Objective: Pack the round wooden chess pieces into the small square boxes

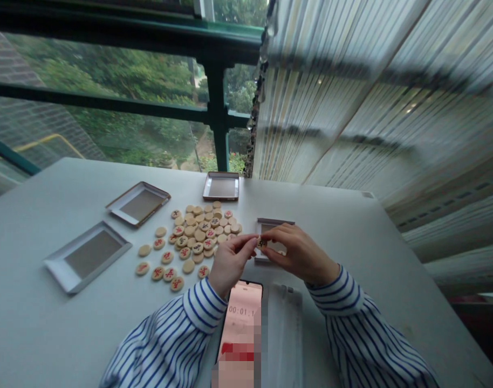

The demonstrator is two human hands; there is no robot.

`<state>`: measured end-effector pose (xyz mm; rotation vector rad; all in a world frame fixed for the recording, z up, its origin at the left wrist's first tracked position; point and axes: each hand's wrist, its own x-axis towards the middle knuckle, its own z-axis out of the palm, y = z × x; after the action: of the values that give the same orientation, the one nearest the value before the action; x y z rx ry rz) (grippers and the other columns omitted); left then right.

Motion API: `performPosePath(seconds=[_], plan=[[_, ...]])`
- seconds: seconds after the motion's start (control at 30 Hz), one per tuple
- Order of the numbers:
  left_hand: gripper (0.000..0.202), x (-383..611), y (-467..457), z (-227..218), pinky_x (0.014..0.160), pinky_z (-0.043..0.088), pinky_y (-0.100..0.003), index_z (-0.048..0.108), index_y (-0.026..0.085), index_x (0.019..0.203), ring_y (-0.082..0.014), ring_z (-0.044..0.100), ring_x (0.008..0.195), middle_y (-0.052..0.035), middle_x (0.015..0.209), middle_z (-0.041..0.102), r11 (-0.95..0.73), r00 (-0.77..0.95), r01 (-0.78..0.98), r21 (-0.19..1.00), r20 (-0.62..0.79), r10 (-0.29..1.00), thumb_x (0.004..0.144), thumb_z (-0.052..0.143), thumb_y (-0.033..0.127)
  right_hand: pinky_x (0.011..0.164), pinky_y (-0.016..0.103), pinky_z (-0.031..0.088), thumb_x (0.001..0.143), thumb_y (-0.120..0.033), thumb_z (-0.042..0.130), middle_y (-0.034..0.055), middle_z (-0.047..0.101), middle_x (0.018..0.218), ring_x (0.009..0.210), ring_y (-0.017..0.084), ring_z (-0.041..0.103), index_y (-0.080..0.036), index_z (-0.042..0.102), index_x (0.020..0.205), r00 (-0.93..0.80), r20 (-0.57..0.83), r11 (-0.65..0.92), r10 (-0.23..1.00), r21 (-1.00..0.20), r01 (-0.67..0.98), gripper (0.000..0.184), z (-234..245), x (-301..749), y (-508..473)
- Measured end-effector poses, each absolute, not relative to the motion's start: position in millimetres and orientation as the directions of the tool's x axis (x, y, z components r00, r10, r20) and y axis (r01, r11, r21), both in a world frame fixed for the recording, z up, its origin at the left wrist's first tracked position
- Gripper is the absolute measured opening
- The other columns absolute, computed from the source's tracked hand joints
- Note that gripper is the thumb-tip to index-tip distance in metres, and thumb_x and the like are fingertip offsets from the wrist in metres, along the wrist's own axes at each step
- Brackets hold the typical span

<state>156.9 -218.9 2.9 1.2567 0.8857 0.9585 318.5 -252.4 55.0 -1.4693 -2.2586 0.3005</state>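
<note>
Between my two hands, above the near left part of a shallow box tray (275, 221), is a round wooden Chinese chess piece (261, 242) with a black character. My left hand (232, 261) pinches its left side with thumb and finger. From the right, my right hand (301, 250) grips the same piece between thumb and fingertips. Most of the tray is hidden behind my right hand; a bit of a pale piece shows inside it. Left of my hands lies a loose heap of chess pieces (199, 235), some with red or black characters up, others blank side up.
Three more shallow trays lie around the heap: one at the back (221, 187), one at the back left (139, 203), one at the left (88, 257). Below my hands are a phone (242, 310) showing a timer and a clear plastic case (285, 334). A curtain (331, 108) hangs behind.
</note>
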Motion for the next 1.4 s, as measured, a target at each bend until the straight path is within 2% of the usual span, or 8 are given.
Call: performPosePath(seconds=[0.17, 0.27, 0.43, 0.6, 0.7, 0.87, 1.07, 1.4], plan=[[0.028, 155.2, -219.4, -0.7, 0.060, 0.048, -0.022, 0.065, 0.013, 0.095, -0.0111, 0.058, 0.064, -0.0044, 0.077, 0.067, 0.019, 0.347, 0.002, 1.000, -0.018, 0.938, 0.077, 0.057, 0.032, 0.074, 0.027, 0.040, 0.079, -0.026, 0.056, 0.0037, 0.064, 0.085, 0.080, 0.014, 0.055, -0.018, 0.060, 0.096, -0.370, 0.200, 0.421, 0.907, -0.415, 0.807, 0.020, 56.2, 325.8, -247.0], [0.026, 151.2, -219.2, -6.0, 0.067, 0.049, -0.025, 0.064, 0.016, 0.097, -0.0136, 0.061, 0.076, -0.0059, 0.090, 0.067, -0.108, 0.339, 0.133, 0.985, 0.058, 0.939, 0.079, 0.054, 0.031, 0.073, 0.026, 0.040, 0.079, -0.026, 0.055, 0.0045, 0.065, 0.084, 0.078, 0.014, 0.056, -0.017, 0.061, 0.095, -0.370, 0.188, 0.415, 0.910, -0.408, 0.813, 0.019, 56.6, 328.9, -243.3], [0.026, 146.3, -220.2, -15.5, 0.072, 0.051, -0.027, 0.060, 0.015, 0.103, -0.0150, 0.061, 0.083, -0.0076, 0.101, 0.064, -0.351, 0.412, 0.318, 0.881, 0.205, 0.888, 0.080, 0.051, 0.024, 0.071, 0.025, 0.041, 0.079, -0.025, 0.054, 0.0050, 0.065, 0.081, 0.075, 0.014, 0.057, -0.016, 0.062, 0.094, -0.371, 0.164, 0.406, 0.914, -0.397, 0.823, 0.019, 55.6, 327.6, -235.5], [0.032, 146.8, -222.5, -22.9, 0.091, 0.045, -0.035, 0.056, 0.013, 0.109, -0.0195, 0.054, 0.103, -0.0107, 0.111, 0.060, -0.484, 0.540, 0.371, 0.793, 0.240, 0.807, 0.078, 0.053, 0.018, 0.071, 0.024, 0.041, 0.079, -0.025, 0.053, 0.0048, 0.065, 0.082, 0.075, 0.014, 0.057, -0.016, 0.062, 0.093, -0.372, 0.115, 0.386, 0.921, -0.395, 0.834, 0.019, 49.7, 327.7, -230.6], [0.035, 147.5, -222.5, -24.6, 0.094, 0.042, -0.036, 0.054, 0.013, 0.111, -0.0198, 0.053, 0.105, -0.0105, 0.113, 0.059, -0.502, 0.580, 0.385, 0.775, 0.220, 0.784, 0.076, 0.055, 0.015, 0.069, 0.024, 0.041, 0.080, -0.025, 0.051, 0.0047, 0.065, 0.082, 0.074, 0.014, 0.057, -0.017, 0.062, 0.093, -0.368, 0.069, 0.364, 0.927, -0.394, 0.844, 0.020, 45.1, 330.2, -229.9], [0.032, 147.5, -220.7, -22.8, 0.091, 0.044, -0.035, 0.054, 0.014, 0.109, -0.0191, 0.054, 0.102, -0.0094, 0.108, 0.060, -0.477, 0.582, 0.412, 0.776, 0.179, 0.793, 0.076, 0.053, 0.012, 0.067, 0.023, 0.040, 0.080, -0.027, 0.051, 0.0051, 0.066, 0.080, 0.073, 0.014, 0.058, -0.016, 0.063, 0.092, -0.369, 0.009, 0.347, 0.930, -0.357, 0.867, 0.020, 41.8, 330.6, -228.9], [0.029, 147.7, -220.4, -21.6, 0.087, 0.045, -0.035, 0.053, 0.017, 0.106, -0.0187, 0.056, 0.096, -0.0077, 0.104, 0.061, -0.505, 0.593, 0.396, 0.767, 0.207, 0.778, 0.078, 0.050, 0.012, 0.068, 0.024, 0.038, 0.081, -0.032, 0.048, 0.0070, 0.066, 0.082, 0.078, 0.016, 0.059, -0.016, 0.064, 0.091, -0.360, -0.078, 0.328, 0.930, -0.266, 0.906, 0.024, 38.7, 326.2, -227.8], [0.025, 148.3, -220.6, -24.0, 0.084, 0.046, -0.033, 0.054, 0.016, 0.104, -0.0183, 0.057, 0.093, -0.0080, 0.099, 0.062, -0.531, 0.590, 0.399, 0.748, 0.234, 0.773, 0.079, 0.049, 0.013, 0.070, 0.025, 0.036, 0.082, -0.034, 0.048, 0.0071, 0.066, 0.084, 0.082, 0.017, 0.059, -0.018, 0.064, 0.089, -0.364, -0.110, 0.342, 0.925, -0.178, 0.923, 0.024, 36.5, 324.6, -228.2]])
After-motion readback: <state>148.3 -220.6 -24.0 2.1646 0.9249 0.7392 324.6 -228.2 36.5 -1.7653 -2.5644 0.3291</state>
